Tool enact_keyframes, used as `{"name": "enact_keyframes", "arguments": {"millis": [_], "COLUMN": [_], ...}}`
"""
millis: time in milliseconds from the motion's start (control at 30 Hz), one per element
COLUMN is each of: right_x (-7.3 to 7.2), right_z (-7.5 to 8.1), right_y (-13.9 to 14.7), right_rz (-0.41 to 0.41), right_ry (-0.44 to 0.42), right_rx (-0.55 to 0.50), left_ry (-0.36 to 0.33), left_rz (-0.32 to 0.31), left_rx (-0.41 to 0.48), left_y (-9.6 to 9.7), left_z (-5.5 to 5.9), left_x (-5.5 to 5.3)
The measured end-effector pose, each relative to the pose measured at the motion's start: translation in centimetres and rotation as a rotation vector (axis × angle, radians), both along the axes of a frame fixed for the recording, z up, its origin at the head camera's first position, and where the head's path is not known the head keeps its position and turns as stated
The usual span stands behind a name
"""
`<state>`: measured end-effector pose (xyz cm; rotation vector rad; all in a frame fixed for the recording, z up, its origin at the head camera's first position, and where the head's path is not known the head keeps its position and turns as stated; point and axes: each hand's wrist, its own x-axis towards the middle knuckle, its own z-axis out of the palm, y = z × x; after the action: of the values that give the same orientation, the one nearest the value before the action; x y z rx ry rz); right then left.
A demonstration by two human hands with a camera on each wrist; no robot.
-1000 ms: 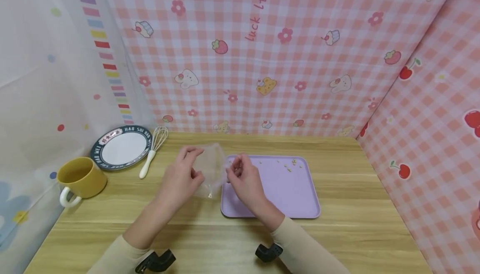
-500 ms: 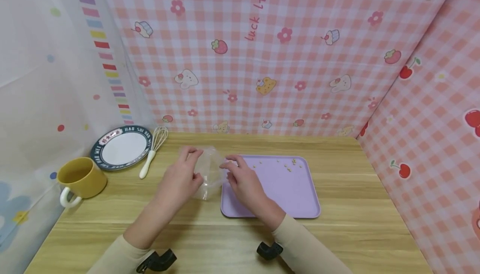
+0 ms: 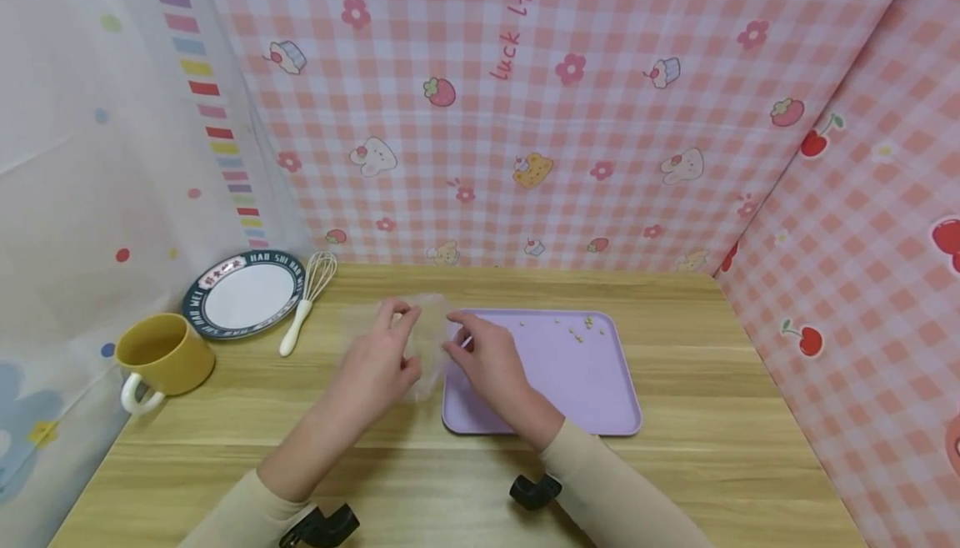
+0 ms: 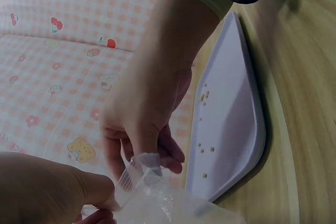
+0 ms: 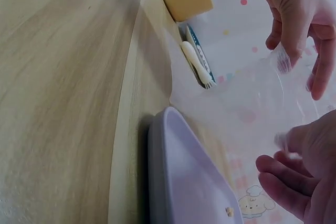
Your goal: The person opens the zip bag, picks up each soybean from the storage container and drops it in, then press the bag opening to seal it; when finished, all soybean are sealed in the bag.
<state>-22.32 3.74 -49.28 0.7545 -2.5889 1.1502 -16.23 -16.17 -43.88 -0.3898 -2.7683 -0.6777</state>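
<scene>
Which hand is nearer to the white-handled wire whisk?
Left. The left hand, holding the clear plastic bag, is to the right of the whisk, not touching it; the right hand is farther right, by the pale purple rectangular tray.

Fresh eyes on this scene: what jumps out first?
Probably the pink checked backdrop with its cartoon prints, filling the upper part of the head view. Next, the lilac tray right of center on the table, with tiny yellowish bits toward its far side. Just left of it, the left hand and right hand hold a clear plastic bag between them.
</scene>
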Motion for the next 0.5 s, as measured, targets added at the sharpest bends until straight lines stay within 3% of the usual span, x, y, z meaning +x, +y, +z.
{"name": "enact_keyframes", "arguments": {"millis": [167,367,500], "right_x": [-0.18,-0.28,-0.29], "right_z": [0.14,0.46,0.59], "right_y": [0.14,0.39,0.59], "right_rz": [-0.001,0.005,-0.004], "right_ry": [0.007,0.053,0.050], "right_rx": [0.043,0.151,0.174], "left_ry": [0.005,0.052,0.035], "left_rz": [0.036,0.052,0.061], "left_rx": [-0.011,-0.090,-0.103], "left_y": [-0.26,-0.49,-0.63], "left_z": [-0.05,-0.14,-0.18], "left_x": [-0.18,-0.27,-0.40]}}
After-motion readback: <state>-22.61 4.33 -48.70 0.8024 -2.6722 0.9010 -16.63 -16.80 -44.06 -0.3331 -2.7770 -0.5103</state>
